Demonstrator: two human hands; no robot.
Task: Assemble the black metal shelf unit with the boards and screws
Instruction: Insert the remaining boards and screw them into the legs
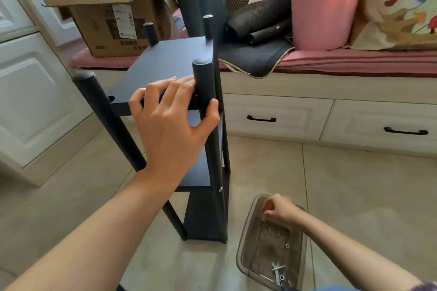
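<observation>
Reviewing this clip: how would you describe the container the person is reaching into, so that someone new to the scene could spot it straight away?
Start at the black shelf unit standing on the tiled floor, which the left hand grips by its top board. Low to its right lies a clear plastic tray, with the right hand dipping into it. It is the only see-through container there, holding loose washers and a small wrench.

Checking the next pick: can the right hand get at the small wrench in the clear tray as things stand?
Probably yes. The right hand is already inside the clear tray at its far end; the wrench lies uncovered at the near end, with nothing between them.
</observation>
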